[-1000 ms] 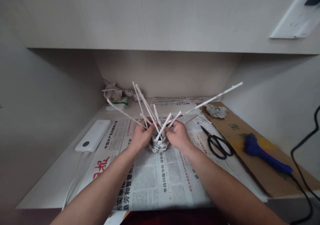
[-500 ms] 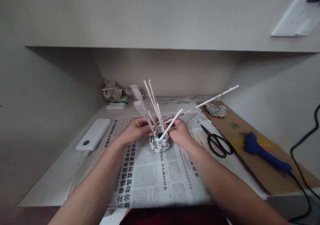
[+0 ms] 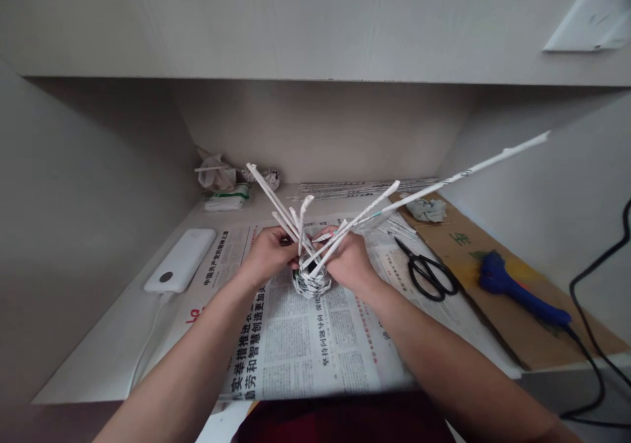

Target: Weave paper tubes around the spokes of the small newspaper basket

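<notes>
A small woven paper basket stands on a spread newspaper, with several rolled-paper stakes poking up and outward from its rim. My left hand is closed at the basket's left and far side, fingers curled around the rim and the stake bases. On the right, my right hand pinches a long paper strip near the rim; the strip's free end reaches up to the far right. Some fingertips are hidden behind the stakes and basket.
Black scissors lie right of the newspaper. Beyond them, a blue glue gun and crumpled paper rest on cardboard. A white power bank with a cable is at left. Paper rolls and a tissue pack lie at the back.
The stakes at left, blurred before, now stand sharp and lean outward. The long strip's free end has swung farther right and up. Both hands stay at the basket; the view shifted slightly.
</notes>
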`<state>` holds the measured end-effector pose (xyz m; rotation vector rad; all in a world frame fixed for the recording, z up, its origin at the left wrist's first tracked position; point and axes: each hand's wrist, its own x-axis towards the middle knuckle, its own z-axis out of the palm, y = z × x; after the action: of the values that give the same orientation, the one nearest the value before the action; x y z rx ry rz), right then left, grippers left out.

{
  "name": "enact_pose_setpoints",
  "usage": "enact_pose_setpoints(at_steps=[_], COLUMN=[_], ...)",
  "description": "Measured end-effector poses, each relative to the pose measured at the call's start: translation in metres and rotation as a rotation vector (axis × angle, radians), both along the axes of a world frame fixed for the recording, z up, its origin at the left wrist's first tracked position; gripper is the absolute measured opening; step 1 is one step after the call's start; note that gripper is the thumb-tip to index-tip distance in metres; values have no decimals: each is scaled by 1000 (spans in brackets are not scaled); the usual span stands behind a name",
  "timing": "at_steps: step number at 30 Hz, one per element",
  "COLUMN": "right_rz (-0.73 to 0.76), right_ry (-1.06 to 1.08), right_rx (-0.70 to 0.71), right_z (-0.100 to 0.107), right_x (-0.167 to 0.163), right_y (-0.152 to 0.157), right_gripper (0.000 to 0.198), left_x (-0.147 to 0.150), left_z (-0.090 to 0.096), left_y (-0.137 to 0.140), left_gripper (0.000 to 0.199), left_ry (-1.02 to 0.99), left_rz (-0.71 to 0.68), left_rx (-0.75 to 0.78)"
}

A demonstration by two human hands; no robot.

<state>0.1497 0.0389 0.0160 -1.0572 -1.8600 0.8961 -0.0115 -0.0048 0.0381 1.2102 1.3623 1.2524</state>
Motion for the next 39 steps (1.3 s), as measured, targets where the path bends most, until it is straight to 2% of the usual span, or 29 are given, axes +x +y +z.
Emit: enact_pose_setpoints(at_steps=[3,6,9,12,14,16,22,28,35,39], right_rz=[-26,-40,25,65,26,-3,62,9,10,-16], right_ry=[11,77,101,20,-48,-50,266,424,553,552], right_rx=[1,-95,-130,-22,66,77,-147,-399,-570,-607], right_z=[1,2,5,12,16,17,7,11,11,14], right_x=[-2,-3,1,10,13,14,3,2,0,-1], right_y=[-1,1,7,11,11,10,6,8,12,13], right_gripper=[14,17,18,16,13,13,16,26,33,37], left_x=[0,-2,-3,-3,-2,0,9,13,11,7], left_z=[-1,-5,-10,-13,-13,-10,-4,-12,-18,-21], left_y=[1,2,4,5,4,3,-1,-1,-6,-3], left_gripper=[24,14,13,14,13,10,10,14,16,15], left_ry=[4,42,82,71,58,67,178,167,145,170], left_rz=[-20,-35,-4,10,-2,-18,15,85,6,-68], left_rx=[4,50,47,47,56,84,256,294,292,319])
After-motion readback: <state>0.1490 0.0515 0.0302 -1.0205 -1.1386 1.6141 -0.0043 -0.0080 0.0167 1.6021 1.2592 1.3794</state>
